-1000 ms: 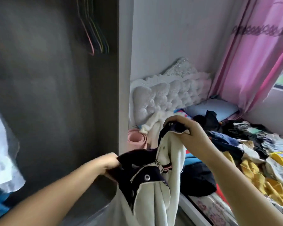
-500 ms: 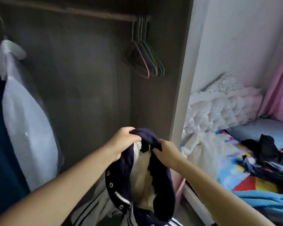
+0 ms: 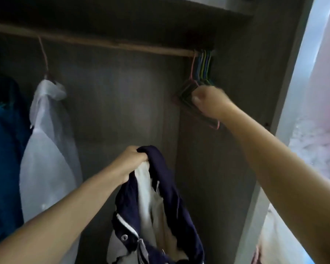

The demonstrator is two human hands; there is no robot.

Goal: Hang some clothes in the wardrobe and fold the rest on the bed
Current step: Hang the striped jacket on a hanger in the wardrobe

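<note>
Up at the rail point(image 3: 103, 43), her right hand point(image 3: 208, 103) grips the bunched hangers point(image 3: 203, 71); left hand point(image 3: 131, 162) clutches the navy-and-cream jacket point(image 3: 160, 206), white garment point(image 3: 46, 149) alongside

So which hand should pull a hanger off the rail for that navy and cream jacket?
The right hand, probably: it is already on the bunch of coloured wire hangers at the rail's right end, while the left hand grips the navy and cream jacket by its collar.

We have one head-worn view, facing forward and slightly up into the dark grey wooden wardrobe point(image 3: 122, 103), close behind both raised hands; its brown hanging rail point(image 3: 103, 43) runs above them.
</note>
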